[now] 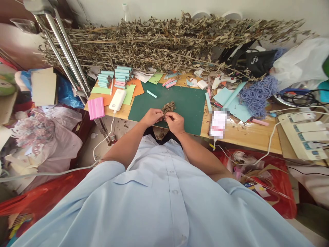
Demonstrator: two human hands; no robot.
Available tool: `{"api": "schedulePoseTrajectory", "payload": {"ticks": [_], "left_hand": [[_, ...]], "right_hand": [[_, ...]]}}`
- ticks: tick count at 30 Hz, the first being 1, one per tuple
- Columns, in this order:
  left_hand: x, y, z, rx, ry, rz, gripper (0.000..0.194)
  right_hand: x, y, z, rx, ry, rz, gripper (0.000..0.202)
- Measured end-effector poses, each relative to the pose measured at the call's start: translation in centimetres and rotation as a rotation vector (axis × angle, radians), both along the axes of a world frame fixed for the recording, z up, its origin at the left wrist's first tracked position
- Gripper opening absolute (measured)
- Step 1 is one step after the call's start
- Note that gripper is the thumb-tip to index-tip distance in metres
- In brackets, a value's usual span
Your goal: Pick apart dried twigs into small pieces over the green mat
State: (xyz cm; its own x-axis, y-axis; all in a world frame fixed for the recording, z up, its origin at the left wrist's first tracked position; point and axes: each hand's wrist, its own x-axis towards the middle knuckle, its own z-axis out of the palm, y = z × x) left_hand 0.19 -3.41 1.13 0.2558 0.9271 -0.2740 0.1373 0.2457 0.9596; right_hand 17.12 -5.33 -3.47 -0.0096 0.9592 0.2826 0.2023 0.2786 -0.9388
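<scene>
Over the front edge of the dark green mat [185, 99], my left hand [153, 117] and my right hand [175, 122] meet with their fingertips close together. Both are closed in a pinch on a small clump of dried leaves [169, 107], which sticks up beyond the fingers. Part of the clump is hidden by the fingertips. A light blue paper roll [151, 94] lies on the mat behind my left hand. Pink and blue rolls [169, 82] rest at the mat's back edge.
Long dried stalks [154, 44] span the table's back. Left are stacked blue rolls [122, 73], a white power bank [117, 100] and pink paper [96, 108]. Right are a phone [218, 125], blue paper [238, 106], purple yarn [258, 96] and a power strip [303, 137]. Cables hang in front.
</scene>
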Motion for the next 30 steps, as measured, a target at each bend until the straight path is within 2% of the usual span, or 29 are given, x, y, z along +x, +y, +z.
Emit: {"api": "schedulePoseTrajectory", "payload": {"ticks": [4,7,12,16,23,30], "left_hand": [[-0.2,0.0,0.0,-0.027,-0.021,0.016,0.015],[-0.4,0.0,0.3,-0.049,-0.016,-0.004,0.014],[-0.5,-0.2,0.5,-0.072,-0.032,-0.015,0.015],[-0.6,-0.2,0.3,-0.076,-0.057,0.004,0.014],[-0.6,-0.2,0.1,-0.032,-0.053,-0.030,0.019],[-0.2,-0.3,0.2,0.062,0.002,-0.019,0.025]], "right_hand": [[-0.1,0.4,-0.2,-0.155,0.147,-0.068,0.025],[-0.3,0.8,-0.1,-0.212,0.183,-0.119,0.031],[-0.3,0.8,0.7,-0.261,0.233,-0.071,0.033],[-0.2,0.7,0.8,-0.275,0.259,-0.063,0.033],[-0.1,0.6,0.6,-0.250,0.229,0.063,0.030],[0.0,0.5,0.4,-0.209,0.180,0.007,0.033]]}}
